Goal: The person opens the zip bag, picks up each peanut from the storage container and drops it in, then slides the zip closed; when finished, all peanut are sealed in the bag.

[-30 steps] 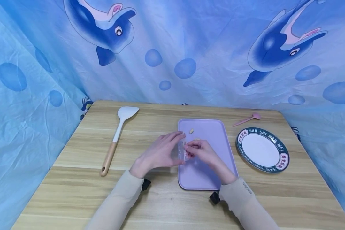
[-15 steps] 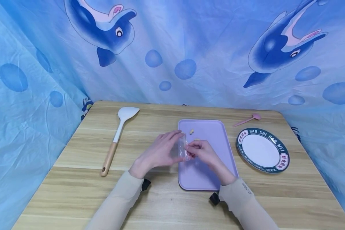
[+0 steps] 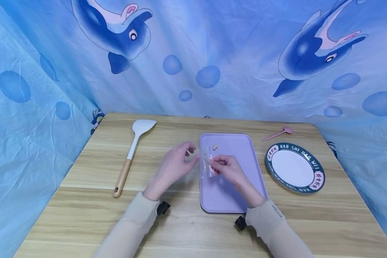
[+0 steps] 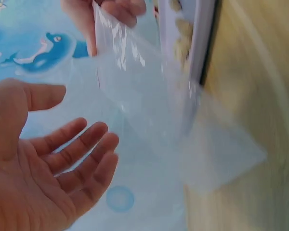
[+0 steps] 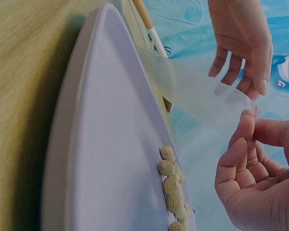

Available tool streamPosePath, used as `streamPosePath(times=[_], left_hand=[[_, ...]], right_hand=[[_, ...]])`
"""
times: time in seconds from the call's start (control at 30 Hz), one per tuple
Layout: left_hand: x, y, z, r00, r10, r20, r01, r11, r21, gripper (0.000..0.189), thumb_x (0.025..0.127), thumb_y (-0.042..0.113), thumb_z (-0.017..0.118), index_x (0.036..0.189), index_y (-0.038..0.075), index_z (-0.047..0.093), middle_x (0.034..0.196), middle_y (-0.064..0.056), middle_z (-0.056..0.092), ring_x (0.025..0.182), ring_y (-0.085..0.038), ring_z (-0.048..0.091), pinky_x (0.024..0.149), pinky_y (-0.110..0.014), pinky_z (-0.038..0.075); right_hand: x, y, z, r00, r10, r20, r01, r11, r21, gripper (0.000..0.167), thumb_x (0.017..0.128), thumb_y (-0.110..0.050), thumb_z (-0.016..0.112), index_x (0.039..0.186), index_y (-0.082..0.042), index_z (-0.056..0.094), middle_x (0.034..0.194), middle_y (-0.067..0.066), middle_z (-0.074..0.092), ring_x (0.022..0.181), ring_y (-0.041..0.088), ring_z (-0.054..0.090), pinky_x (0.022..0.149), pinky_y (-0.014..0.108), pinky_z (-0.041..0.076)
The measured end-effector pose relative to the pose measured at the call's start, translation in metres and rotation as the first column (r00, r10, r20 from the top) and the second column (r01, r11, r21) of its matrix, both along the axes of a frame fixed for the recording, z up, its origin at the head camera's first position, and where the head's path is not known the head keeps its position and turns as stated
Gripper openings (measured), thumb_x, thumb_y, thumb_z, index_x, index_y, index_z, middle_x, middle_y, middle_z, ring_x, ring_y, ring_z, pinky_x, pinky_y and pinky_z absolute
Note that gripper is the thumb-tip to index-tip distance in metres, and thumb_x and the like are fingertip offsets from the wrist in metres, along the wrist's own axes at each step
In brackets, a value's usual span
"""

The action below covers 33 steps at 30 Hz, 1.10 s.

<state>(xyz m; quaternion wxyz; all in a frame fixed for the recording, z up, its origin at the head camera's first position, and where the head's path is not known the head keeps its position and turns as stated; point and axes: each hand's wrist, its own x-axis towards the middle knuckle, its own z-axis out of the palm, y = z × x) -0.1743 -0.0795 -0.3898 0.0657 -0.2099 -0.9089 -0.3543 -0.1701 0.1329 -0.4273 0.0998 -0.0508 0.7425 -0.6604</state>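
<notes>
A clear plastic zip bag hangs over the left side of the lilac tray. My right hand pinches the bag's edge between thumb and index finger; the right wrist view shows a thin red line along that edge. To the left, my left hand is apart from the bag, its fingers loosely bent with nothing in them, as the left wrist view confirms. Several peanuts in their shells lie on the tray, mostly hidden behind the right hand in the head view.
A white turner with a wooden handle lies on the left of the wooden table. Right of the tray sits a round plate with a green lettered rim, and behind it a small pink spoon. A dolphin-print cloth hangs behind.
My left hand has let go of the bag and drawn back to the left. The right hand still pinches the bag, which now hangs more spread out over the tray.
</notes>
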Motion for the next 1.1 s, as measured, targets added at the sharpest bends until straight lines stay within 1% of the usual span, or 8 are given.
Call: streamPosePath(times=[0.17,0.23,0.37,0.43,0.63,0.8,0.97,1.1], left_hand=[[0.003,0.007,-0.001,0.983,-0.010,0.184,-0.018,0.989,0.150,0.012,0.093,0.018,0.069,0.091,0.007,0.066,0.080,-0.002,0.065,0.069,-0.015,0.061,0.062,-0.030,0.053],[0.003,0.009,-0.002,0.963,-0.022,0.270,-0.031,0.981,0.192,0.014,0.095,0.019,0.067,0.090,0.006,0.066,0.079,-0.004,0.064,0.065,-0.015,0.061,0.059,-0.030,0.053],[0.000,0.012,-0.010,0.907,-0.060,0.418,-0.054,0.965,0.256,0.024,0.100,0.024,0.061,0.096,0.001,0.065,0.080,-0.011,0.064,0.061,-0.019,0.065,0.057,-0.031,0.052],[-0.001,0.013,-0.013,0.892,-0.061,0.448,-0.062,0.965,0.255,0.029,0.101,0.027,0.059,0.098,-0.001,0.065,0.079,-0.012,0.064,0.062,-0.022,0.066,0.057,-0.031,0.052],[0.000,0.017,-0.017,0.886,-0.052,0.460,-0.053,0.976,0.213,0.035,0.103,0.034,0.055,0.096,0.001,0.065,0.073,-0.006,0.062,0.066,-0.026,0.064,0.056,-0.031,0.050],[0.003,0.021,-0.019,0.872,-0.095,0.479,-0.038,0.965,0.261,0.034,0.103,0.034,0.053,0.092,0.004,0.065,0.075,-0.009,0.063,0.066,-0.027,0.067,0.056,-0.032,0.054],[0.003,0.023,-0.022,0.835,-0.144,0.531,-0.047,0.943,0.330,0.031,0.104,0.030,0.054,0.092,0.003,0.065,0.075,-0.009,0.064,0.064,-0.023,0.067,0.059,-0.035,0.058],[0.003,0.022,-0.020,0.808,-0.155,0.568,-0.054,0.941,0.334,0.026,0.104,0.023,0.053,0.098,0.001,0.066,0.077,-0.009,0.065,0.065,-0.021,0.067,0.064,-0.037,0.059]], right_hand=[[0.001,-0.002,0.001,1.000,-0.010,0.005,0.010,1.000,-0.002,0.020,0.095,-0.006,0.065,0.096,0.014,0.065,0.067,0.000,0.062,0.060,0.010,0.056,0.059,0.022,0.049],[0.002,-0.003,0.001,1.000,-0.012,0.009,0.012,1.000,-0.001,0.019,0.096,-0.006,0.065,0.095,0.013,0.065,0.067,0.000,0.062,0.060,0.010,0.056,0.059,0.022,0.049],[0.004,-0.004,0.002,1.000,-0.005,0.010,0.005,1.000,0.007,0.018,0.096,-0.007,0.065,0.092,0.010,0.065,0.066,0.000,0.061,0.059,0.010,0.055,0.059,0.022,0.048],[0.004,-0.005,0.002,1.000,0.009,0.007,-0.009,1.000,0.011,0.018,0.096,-0.009,0.065,0.092,0.009,0.065,0.067,-0.001,0.061,0.059,0.010,0.055,0.058,0.022,0.048],[0.004,-0.007,-0.001,0.999,0.048,0.005,-0.048,0.998,0.027,0.020,0.096,-0.010,0.066,0.093,0.011,0.065,0.067,0.000,0.061,0.060,0.010,0.056,0.060,0.023,0.049],[0.003,-0.009,-0.006,0.997,0.082,-0.011,-0.082,0.995,0.048,0.017,0.095,-0.006,0.065,0.093,0.011,0.064,0.067,-0.002,0.062,0.061,0.009,0.058,0.060,0.022,0.050],[0.004,-0.011,-0.009,0.990,0.135,-0.033,-0.133,0.988,0.074,0.013,0.095,-0.003,0.063,0.093,0.010,0.063,0.070,-0.001,0.062,0.066,0.010,0.059,0.063,0.021,0.049],[0.005,-0.011,-0.009,0.986,0.162,-0.041,-0.157,0.983,0.095,0.015,0.095,-0.005,0.064,0.095,0.010,0.064,0.073,0.000,0.063,0.069,0.011,0.060,0.066,0.023,0.050]])
